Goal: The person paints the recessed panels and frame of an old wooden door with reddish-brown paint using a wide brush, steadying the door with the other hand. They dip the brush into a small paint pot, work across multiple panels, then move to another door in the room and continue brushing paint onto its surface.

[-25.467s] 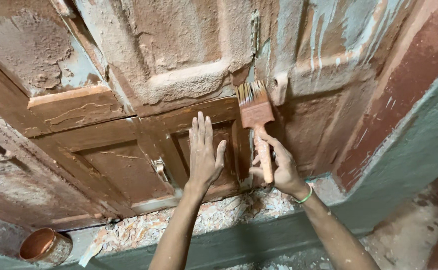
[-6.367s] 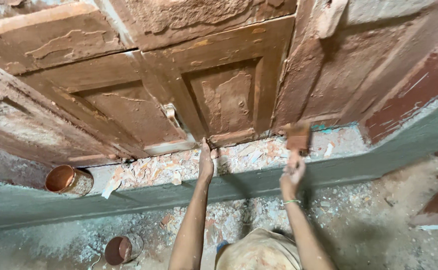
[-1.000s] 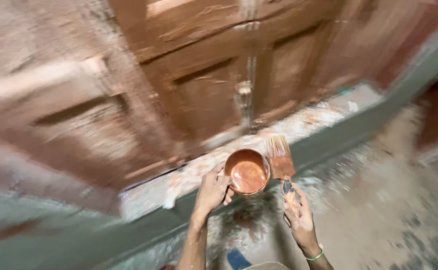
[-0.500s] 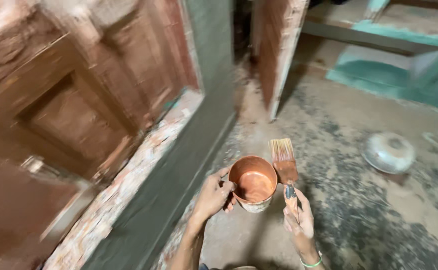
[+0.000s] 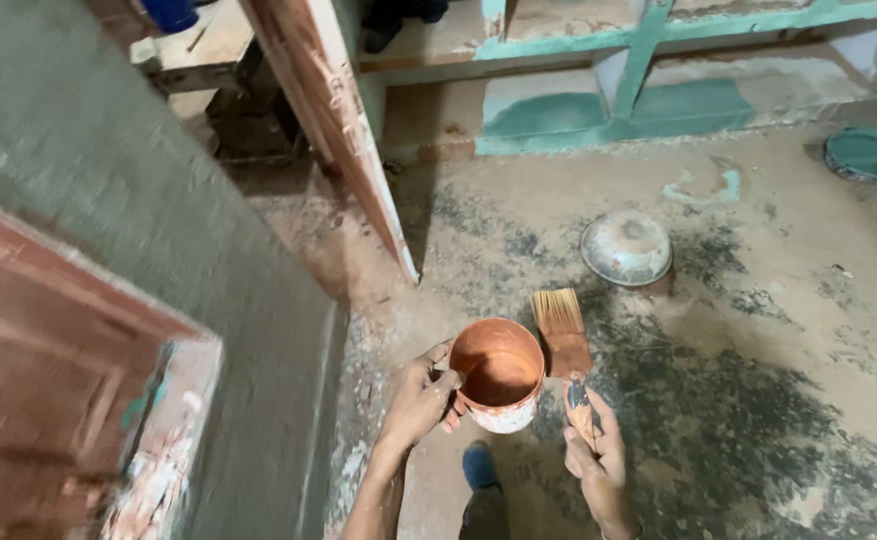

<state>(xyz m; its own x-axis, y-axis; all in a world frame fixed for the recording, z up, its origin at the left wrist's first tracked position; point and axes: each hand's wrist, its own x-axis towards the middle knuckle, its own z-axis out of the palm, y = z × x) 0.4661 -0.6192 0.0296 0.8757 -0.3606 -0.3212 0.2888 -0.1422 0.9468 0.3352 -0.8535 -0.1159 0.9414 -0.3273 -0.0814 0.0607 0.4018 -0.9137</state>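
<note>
Reddish-brown paint coats the inside of the small round paint can [image 5: 499,372] that your left hand [image 5: 421,398] grips by its near-left side, fingers curled against the wall and the thumb up at the rim. You hold it upright in the lower middle of the frame, above the floor [image 5: 759,340], with its lower wall smeared white and brown. Just to its right, your right hand [image 5: 599,458] is closed around the handle of a flat paintbrush [image 5: 565,352]. The bristles point away from you, toward the top of the frame, and the brown-stained ferrule sits right beside the can's rim without clearly touching it.

Below the can, at the bottom edge, the toe of your blue shoe [image 5: 478,467] shows on the dusty, dark-blotched concrete. Further up and to the right, an upturned grey metal bowl [image 5: 627,248] lies on the floor, well apart from your hands. A teal basin [image 5: 869,153] sits at the upper right edge. A paint-streaked wooden plank [image 5: 334,130] leans across the upper left, and a grey-green wall [image 5: 109,220] with reddish-brown trim [image 5: 49,380] fills the left side. Teal-painted framing [image 5: 639,60] runs along the top.
</note>
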